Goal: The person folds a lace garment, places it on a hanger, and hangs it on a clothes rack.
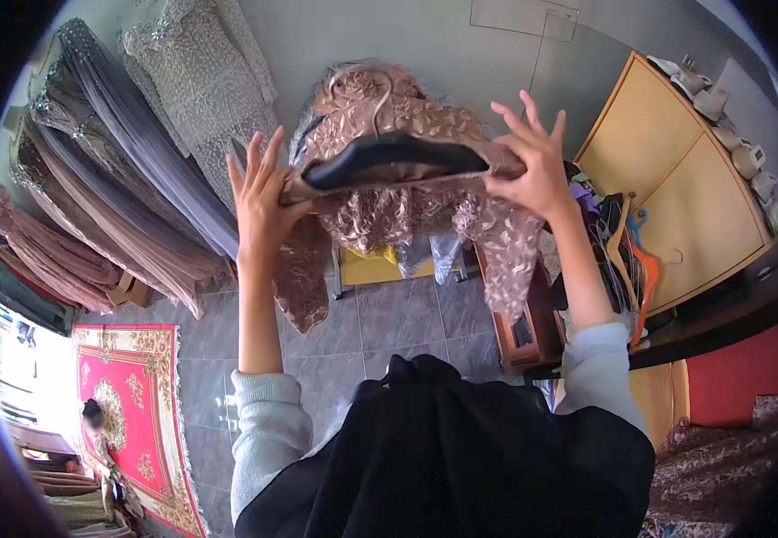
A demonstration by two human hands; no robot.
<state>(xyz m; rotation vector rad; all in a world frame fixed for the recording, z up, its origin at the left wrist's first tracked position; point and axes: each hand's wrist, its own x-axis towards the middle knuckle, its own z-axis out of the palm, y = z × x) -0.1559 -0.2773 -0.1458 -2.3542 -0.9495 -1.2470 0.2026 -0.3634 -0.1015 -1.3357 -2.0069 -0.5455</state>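
Your left hand [262,199] and right hand [534,175] pinch the pink lace garment [367,215] at opposite ends of the black hanger [393,159], outer fingers splayed | garment: upper centre of frame | keep both ends level, cloth evenly taut

Daylight blows out a bright opening [14,372] below and left of the left grip [261,199]; glare spots floor tiles [225,405]; fisheye distortion bows the scene toward black-rimmed edges.
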